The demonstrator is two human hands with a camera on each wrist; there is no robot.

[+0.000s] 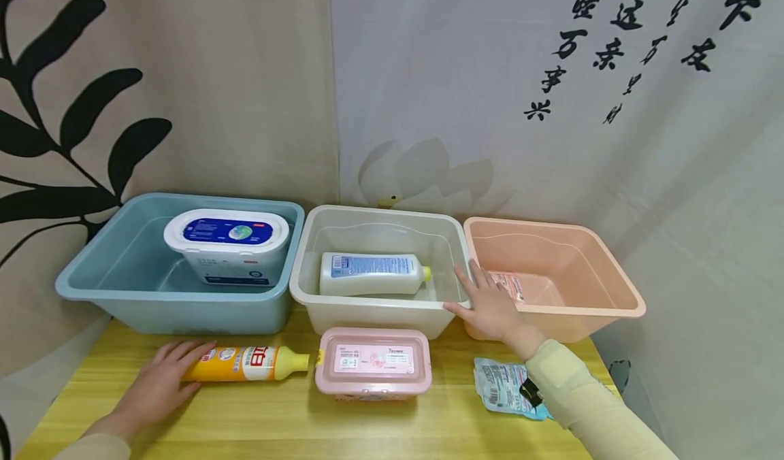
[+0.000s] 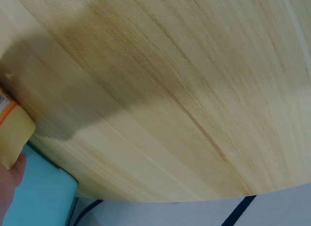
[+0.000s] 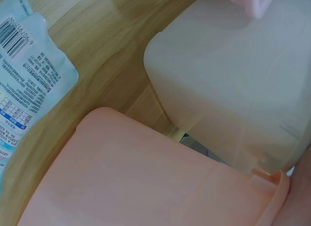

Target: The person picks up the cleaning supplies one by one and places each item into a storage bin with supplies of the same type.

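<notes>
On the table a yellow-orange bottle [image 1: 245,364] lies on its side, its cap toward the pink box. My left hand [image 1: 150,385] grips its base end, fingers over the far side and thumb at the near side. The base of that bottle [image 2: 14,133] also shows at the edge of the left wrist view. My right hand [image 1: 493,307] is spread over the neighbouring rims of the white bin [image 1: 380,314] and the peach bin [image 1: 557,307], holding nothing. A white bottle [image 1: 370,274] lies in the white bin. Partly behind my right fingers, a red-and-white packet [image 1: 508,285] lies in the peach bin.
A blue bin [image 1: 177,303] at the left holds a white lidded tub [image 1: 229,245]. The pink lidded box [image 1: 373,365] stands before the white bin. A light-blue pouch [image 1: 505,388] lies at the right, partly under my sleeve in the head view. Curtains [image 1: 429,92] hang behind.
</notes>
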